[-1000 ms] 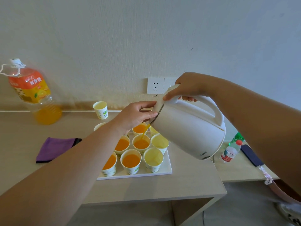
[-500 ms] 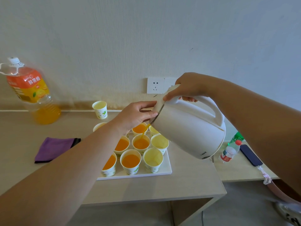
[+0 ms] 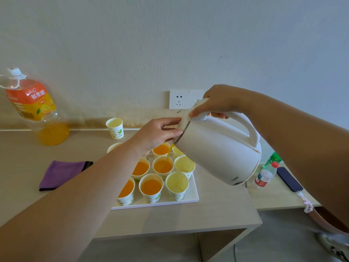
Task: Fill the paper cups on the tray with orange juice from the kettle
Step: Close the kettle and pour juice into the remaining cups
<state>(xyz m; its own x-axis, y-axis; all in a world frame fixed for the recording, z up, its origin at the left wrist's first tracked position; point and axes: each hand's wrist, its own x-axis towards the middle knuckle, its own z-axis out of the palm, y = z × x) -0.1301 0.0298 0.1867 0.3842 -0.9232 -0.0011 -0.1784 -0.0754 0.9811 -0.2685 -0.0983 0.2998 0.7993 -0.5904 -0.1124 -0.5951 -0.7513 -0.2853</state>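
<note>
Middle cup slightly fuller

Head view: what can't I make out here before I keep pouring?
All in the head view:
- Kettle: the juice left inside is hidden by its own wall.
- Back-left cup: contents are covered by the left forearm.
- Back-right cup: mostly behind the kettle, so the level is unreadable.
- Small bottle: label text is too small.

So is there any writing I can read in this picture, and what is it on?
"鲜果橙": on the orange label of the big juice bottle.
Smaller print on that label: blurred, unreadable.
Small mark low on the white kettle: too small to read.
Red label on the small plastic bottle: too blurred to read.
</note>
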